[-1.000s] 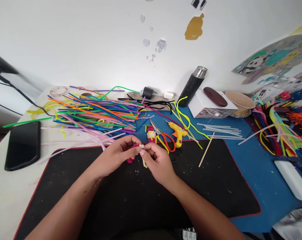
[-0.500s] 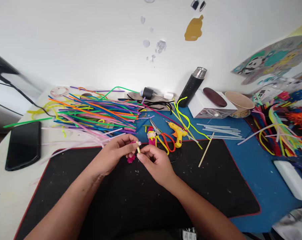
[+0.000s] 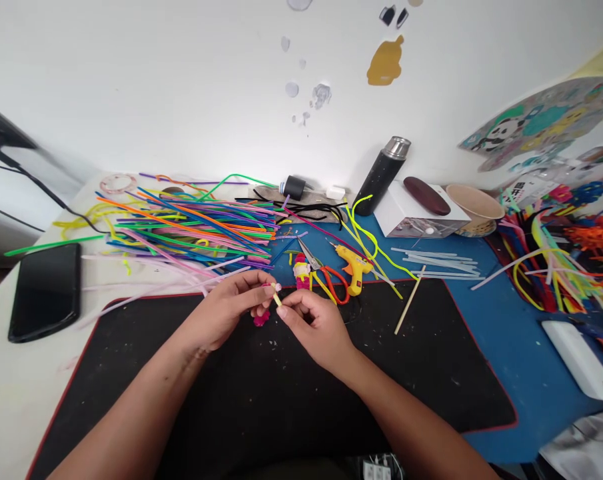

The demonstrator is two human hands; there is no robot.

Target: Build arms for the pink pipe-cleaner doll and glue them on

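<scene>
Above the black mat (image 3: pixel 261 393), my left hand (image 3: pixel 241 300) pinches a small fuzzy craft piece with a pale pink tip, and a magenta part (image 3: pixel 262 319) of it hangs below the fingers. My right hand (image 3: pixel 314 323) closes its thumb and finger on the lower end of a short pale yellow strip (image 3: pixel 277 300) that joins the piece. Just beyond my hands lies a magenta and yellow fuzzy figure (image 3: pixel 302 272). Beside it are orange-handled pliers (image 3: pixel 335 283) and a yellow glue gun (image 3: pixel 354 268).
Many coloured pipe cleaners (image 3: pixel 196 227) lie at the back left, near a black phone (image 3: pixel 45 292). A black flask (image 3: pixel 384 175), white box (image 3: pixel 416 210), bowl (image 3: pixel 476 203) and clear glue sticks (image 3: pixel 438 259) stand or lie at the back right. A thin stick (image 3: pixel 410 303) crosses the mat's edge.
The pale yellow strip between my hands has tilted slightly, its lower end shifting right with my right fingertips. The view has moved a little; both hands keep their hold.
</scene>
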